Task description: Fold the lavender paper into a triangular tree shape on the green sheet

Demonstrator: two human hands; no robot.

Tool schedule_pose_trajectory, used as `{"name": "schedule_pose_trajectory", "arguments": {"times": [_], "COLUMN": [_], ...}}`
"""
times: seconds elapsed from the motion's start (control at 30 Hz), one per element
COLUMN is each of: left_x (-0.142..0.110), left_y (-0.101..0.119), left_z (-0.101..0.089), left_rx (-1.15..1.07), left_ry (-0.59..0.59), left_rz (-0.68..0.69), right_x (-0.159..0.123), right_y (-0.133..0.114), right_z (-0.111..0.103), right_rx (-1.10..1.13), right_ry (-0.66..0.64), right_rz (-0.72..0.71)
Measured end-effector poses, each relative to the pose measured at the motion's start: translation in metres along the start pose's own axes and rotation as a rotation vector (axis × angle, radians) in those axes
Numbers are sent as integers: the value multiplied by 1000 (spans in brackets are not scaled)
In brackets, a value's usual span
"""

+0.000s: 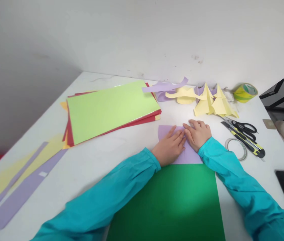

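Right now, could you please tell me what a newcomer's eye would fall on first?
Probably the large green sheet at bottom centre, vivid against the white table. Just beyond it, the left hand and right hand rest on purple paper. Behind, to the left, a lime-green sheet lies atop red paper.

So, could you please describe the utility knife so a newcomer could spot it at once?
On the white table, look to the right of the person's right hand. The utility knife lies between the black scissors and the flat tape ring, set apart by its yellow-and-black body.
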State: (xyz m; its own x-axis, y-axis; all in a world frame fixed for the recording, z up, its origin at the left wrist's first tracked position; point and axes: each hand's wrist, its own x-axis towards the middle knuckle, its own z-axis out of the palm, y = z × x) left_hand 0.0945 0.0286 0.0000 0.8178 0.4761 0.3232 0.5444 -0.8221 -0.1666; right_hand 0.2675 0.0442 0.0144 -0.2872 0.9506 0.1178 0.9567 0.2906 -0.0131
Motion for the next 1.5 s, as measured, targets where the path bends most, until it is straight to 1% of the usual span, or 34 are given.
{"name": "schedule_pose_trajectory", "arguments": {"times": [0.13,0.2,0.3,0.37,0.47,0.6,0.77,0.93,1.2,1.33,1.5], "left_x": [-4,-6,-8,-7,-5,0,7,7,3,-2,-7], "left_y": [7,11,11,7,-6,-23,-26,-24,-22,-19,-17], "left_z": [-2,-3,-6,-8,-10,-9,-10,-13,-16,-18,-16], "left_rx": [38,27,3,-30,-131,-214,-246,-228,-113,-55,-3], "left_ry": [53,35,-22,-43,-70,-118,-149,-131,-107,-51,33], "left_rz": [62,74,69,56,23,-65,-89,-90,-21,28,68], "right_x": [1,1,1,1,0,-1,-1,0,1,1,0], "right_y": [1,1,1,0,0,1,1,2,3,3,3], "right_z": [-1,-2,-3,-4,-3,-4,-5,-2,0,-1,-1], "right_rx": [18,20,10,-1,-7,13,46,36,11,21,25], "right_ry": [-15,-16,-37,-55,-61,-35,-16,-18,-36,-38,-31], "right_rz": [18,12,12,19,20,10,8,0,-11,-9,-8]}}
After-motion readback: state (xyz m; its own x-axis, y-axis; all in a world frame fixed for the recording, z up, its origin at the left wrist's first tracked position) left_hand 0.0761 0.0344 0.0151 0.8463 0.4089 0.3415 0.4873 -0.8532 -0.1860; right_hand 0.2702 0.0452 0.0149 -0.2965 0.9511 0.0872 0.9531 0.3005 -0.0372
